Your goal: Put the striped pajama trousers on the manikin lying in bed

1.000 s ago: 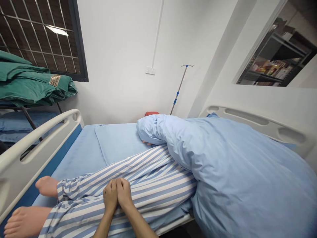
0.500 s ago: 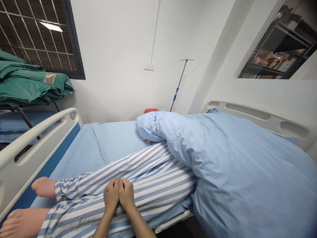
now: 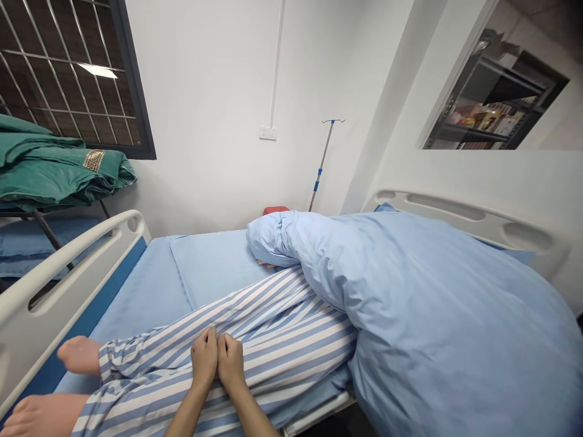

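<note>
My left hand [image 3: 204, 358] and my right hand [image 3: 231, 362] are side by side in closed fists, thumb sides facing, with a narrow gap between them. No object shows in either. Both are over the blue-and-white striped trousers [image 3: 291, 340] on a figure's legs, around the lower leg; whether they press on the cloth I cannot tell. Smooth bare feet [image 3: 79, 355], like a manikin's, stick out of the trouser ends at the left. A light blue quilt [image 3: 410, 303] is bunched over the figure's upper body, with fingertips [image 3: 266, 264] peeking from under its edge.
The bed has a blue sheet [image 3: 214, 261], a footboard [image 3: 82, 255] at left and a headboard [image 3: 455, 209] at right. Behind it are a drip stand [image 3: 321, 167] and a red object [image 3: 276, 210]. A folded green cloth [image 3: 54, 170] lies on a rack below a barred window [image 3: 68, 73].
The camera view has shifted slightly. My fists stay over the same leg, with the gap between them a little wider than one second ago. The quilt and legs have not moved.
</note>
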Demonstrator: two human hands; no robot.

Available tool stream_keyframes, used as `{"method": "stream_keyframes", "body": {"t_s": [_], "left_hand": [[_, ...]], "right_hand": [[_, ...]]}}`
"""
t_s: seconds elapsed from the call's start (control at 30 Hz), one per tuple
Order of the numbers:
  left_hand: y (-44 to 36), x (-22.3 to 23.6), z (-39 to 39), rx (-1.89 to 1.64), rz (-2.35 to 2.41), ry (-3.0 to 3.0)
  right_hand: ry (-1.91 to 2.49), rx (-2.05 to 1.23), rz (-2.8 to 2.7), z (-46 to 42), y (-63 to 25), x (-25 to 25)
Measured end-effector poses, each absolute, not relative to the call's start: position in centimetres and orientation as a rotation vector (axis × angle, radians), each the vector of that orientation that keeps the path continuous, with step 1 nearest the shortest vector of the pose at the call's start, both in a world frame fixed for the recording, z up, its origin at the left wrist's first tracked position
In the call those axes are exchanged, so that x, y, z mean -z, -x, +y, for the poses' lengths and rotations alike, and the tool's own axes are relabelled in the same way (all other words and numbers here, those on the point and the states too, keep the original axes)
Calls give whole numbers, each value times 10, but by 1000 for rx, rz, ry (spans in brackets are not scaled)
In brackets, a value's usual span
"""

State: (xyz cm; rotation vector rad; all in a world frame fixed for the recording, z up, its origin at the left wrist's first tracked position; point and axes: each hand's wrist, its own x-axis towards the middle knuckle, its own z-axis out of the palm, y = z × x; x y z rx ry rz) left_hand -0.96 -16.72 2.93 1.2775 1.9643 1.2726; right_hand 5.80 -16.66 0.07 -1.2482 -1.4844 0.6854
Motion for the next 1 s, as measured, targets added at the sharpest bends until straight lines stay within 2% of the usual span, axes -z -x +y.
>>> {"method": "stream_keyframes", "body": {"t_s": [0.2,0.47,0.83,1.0], "left_hand": [[-10,-43,-166,-1549,1744,-1051],[-8,-6,-171,-1253,1940,-1368],[-9,-8,-169,-1171,1991,-1442],[-12,-11,-167,-1082,2000,-1459]], "right_hand": [[1237,-801,-1393,-164,-60,2],[1233,-841,-1233,-162,-61,6],[1197,-869,-1290,-162,-69,-1],[1168,-783,-1453,-164,-86,-34]]}}
